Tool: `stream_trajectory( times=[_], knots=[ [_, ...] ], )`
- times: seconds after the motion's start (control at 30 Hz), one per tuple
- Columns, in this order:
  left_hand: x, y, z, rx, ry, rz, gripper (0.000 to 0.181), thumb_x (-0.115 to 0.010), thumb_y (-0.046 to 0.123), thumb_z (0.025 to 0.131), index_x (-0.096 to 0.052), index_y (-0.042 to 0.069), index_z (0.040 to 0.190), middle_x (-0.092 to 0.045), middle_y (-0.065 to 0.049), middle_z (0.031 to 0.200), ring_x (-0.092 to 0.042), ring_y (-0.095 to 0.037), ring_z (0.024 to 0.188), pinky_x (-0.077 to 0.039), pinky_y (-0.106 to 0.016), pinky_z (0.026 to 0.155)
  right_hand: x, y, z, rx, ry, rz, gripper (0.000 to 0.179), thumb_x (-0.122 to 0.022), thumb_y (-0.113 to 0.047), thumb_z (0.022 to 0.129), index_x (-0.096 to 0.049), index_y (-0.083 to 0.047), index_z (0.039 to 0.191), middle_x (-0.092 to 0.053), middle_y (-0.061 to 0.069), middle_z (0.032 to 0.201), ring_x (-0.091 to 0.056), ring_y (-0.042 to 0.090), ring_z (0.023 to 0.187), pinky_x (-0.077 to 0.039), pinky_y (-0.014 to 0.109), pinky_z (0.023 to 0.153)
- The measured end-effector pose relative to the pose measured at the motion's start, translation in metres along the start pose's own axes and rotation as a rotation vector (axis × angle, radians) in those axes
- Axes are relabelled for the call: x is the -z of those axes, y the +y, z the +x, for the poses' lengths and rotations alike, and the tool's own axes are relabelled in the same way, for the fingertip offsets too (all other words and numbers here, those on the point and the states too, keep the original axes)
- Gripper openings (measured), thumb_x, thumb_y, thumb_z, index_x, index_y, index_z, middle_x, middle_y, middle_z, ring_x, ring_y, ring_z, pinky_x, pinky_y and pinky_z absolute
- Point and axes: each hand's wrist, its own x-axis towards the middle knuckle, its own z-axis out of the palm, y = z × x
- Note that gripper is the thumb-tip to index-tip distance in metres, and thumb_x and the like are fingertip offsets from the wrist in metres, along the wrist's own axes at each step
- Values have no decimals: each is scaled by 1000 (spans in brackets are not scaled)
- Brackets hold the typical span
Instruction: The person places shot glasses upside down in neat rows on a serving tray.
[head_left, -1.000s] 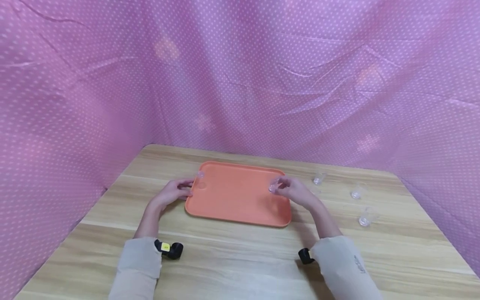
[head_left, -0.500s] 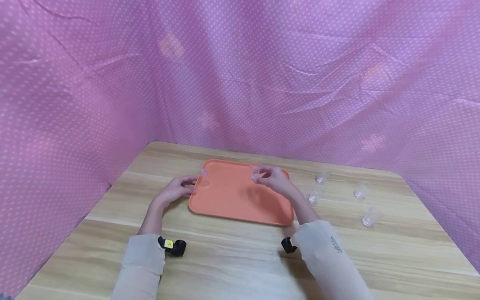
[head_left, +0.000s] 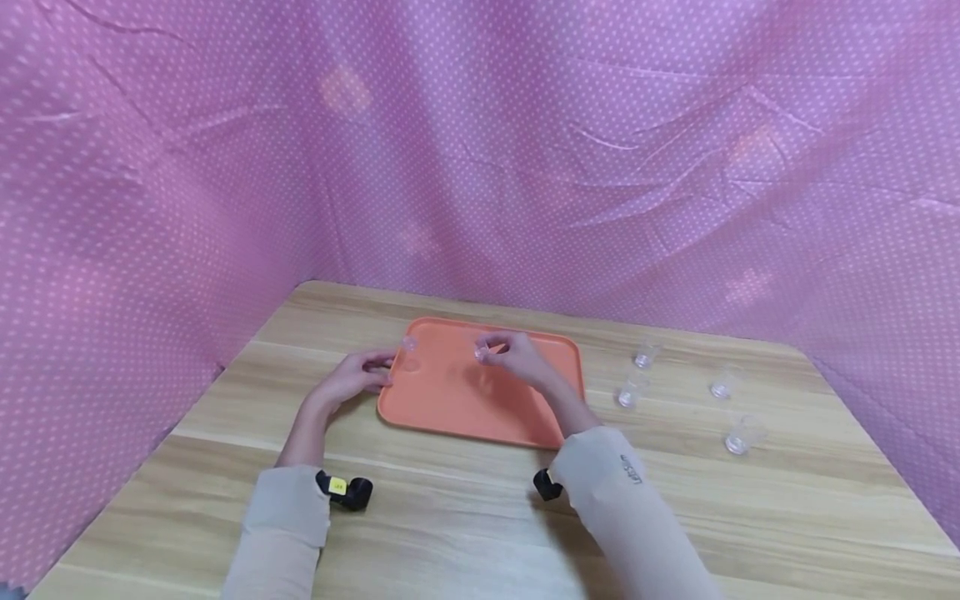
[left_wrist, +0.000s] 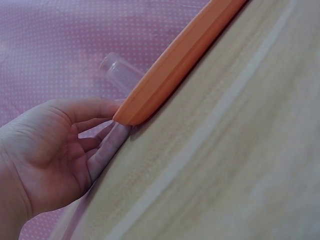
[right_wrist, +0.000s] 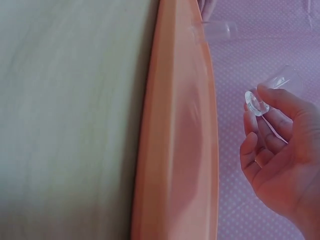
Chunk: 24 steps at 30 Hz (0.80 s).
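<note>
Over the orange tray (head_left: 450, 392), my right hand (head_left: 513, 357) pinches a small clear shot glass (right_wrist: 257, 102) near its thick base, between thumb and fingers. In the right wrist view the glass is tilted and raised above the tray's rim. My left hand (head_left: 351, 383) holds the tray's left edge; in the left wrist view the thumb lies at the rim and the fingers reach under the corner. Another clear glass (left_wrist: 120, 72) stands on the tray close to that edge, and in the head view it shows only faintly.
Several more clear glasses stand on the wooden table to the tray's right, among them a near one (head_left: 737, 442) and a far one (head_left: 643, 357). A pink dotted curtain (head_left: 525, 167) hangs around the table's back and sides.
My right hand has carried the shot glass leftward over the tray, from its right side to near the middle. The left hand stays at the tray's left edge.
</note>
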Motion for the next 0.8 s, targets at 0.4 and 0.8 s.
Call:
stream_trajectory(
  times=[0.4,0.8],
  knots=[
    [0,1,-2,5,-11,-29,55,-56,-3,86,-34,-10,136,-44,-30,128,-60,-25,94,-52,-33,82,-16,2,10,17,61,-49,26,-67,-8,83,-66,3,106,-68,9,90,-57,18,75,-45,20,57],
    [1,-2,0,-1,-8,-23,55,-58,-2,85,-36,-8,135,-42,-29,130,-58,-27,97,-51,-33,83,-28,-4,18,-36,185,-27,28,-72,-12,78,-68,-2,104,-66,7,93,-55,16,72,-45,21,55]
  ],
)
